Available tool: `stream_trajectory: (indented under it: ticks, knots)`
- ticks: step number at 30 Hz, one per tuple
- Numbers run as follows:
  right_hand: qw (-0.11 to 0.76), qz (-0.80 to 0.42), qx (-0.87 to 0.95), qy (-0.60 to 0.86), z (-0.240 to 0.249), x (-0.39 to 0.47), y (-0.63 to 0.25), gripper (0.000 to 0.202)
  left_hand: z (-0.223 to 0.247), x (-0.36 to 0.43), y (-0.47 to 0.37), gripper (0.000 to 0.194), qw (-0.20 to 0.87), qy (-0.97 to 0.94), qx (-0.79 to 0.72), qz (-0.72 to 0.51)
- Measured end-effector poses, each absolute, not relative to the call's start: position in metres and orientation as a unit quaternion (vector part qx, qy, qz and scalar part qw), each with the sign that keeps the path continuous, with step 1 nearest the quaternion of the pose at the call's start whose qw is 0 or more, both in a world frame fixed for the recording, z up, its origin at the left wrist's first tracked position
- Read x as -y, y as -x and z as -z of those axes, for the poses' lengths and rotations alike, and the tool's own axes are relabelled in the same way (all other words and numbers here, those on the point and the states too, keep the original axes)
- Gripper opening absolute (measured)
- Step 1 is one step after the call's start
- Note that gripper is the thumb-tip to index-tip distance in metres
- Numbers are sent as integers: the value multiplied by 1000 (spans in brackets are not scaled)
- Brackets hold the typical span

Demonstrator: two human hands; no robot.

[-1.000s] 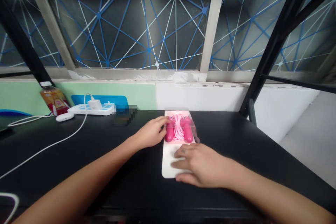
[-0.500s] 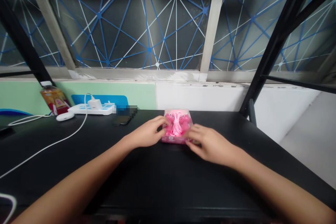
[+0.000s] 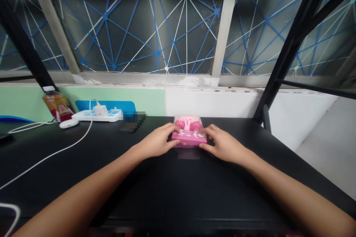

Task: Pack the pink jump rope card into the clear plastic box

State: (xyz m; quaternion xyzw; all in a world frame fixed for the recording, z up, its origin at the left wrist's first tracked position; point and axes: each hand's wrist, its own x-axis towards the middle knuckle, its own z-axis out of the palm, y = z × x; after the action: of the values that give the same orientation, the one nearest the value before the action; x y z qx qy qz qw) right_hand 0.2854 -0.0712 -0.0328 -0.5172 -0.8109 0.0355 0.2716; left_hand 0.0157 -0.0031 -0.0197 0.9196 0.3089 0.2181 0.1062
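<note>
A pink box (image 3: 189, 139) with a clear cover lies on the black table (image 3: 178, 189), towards its back edge. Pink rounded pieces and a light pink cord show through the cover, above a printed pink panel. A clear flap juts from the box's near edge. My left hand (image 3: 161, 139) holds the box's left side, thumb at the near corner and fingers on top. On the right side, my right hand (image 3: 222, 143) grips it the same way, fingers on the upper edge and thumb at the near corner.
At the back left stand a bottle (image 3: 58, 105), a white power strip (image 3: 111, 116) with a charger (image 3: 100, 109), and a round white object (image 3: 69, 123). A dark flat item (image 3: 132, 123) lies nearby. A white cable (image 3: 58, 150) crosses the left side. Black posts (image 3: 289, 52) rise on both sides.
The printed pink panel now covers the box's near half, where cord showed before. A clear flap has appeared at the near edge. My right hand has shifted slightly up and closer to the corner.
</note>
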Motion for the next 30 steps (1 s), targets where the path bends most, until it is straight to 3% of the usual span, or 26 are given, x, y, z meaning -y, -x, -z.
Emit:
stream_trajectory:
  ticks: [5,15,19,25,27,30]
  knots:
    - [331,-150,765,532,39,63,-286,26,23,3,-20,34,119,-894,-379,-206]
    - [356,-172,747,534,39,61,-282,19,16,5,-19,22,159,-893,-377,-185]
    - [311,-182,774,521,34,66,-286,25,11,5,-14,28,180,-900,-362,-162]
    - [258,-301,789,469,28,68,-298,44,4,-1,-3,45,315,-890,-317,-95]
    - [255,-262,800,475,30,66,-299,42,7,-3,-4,41,285,-896,-322,-110]
    - [266,-85,816,506,36,63,-294,29,14,-3,-10,26,150,-913,-341,-168]
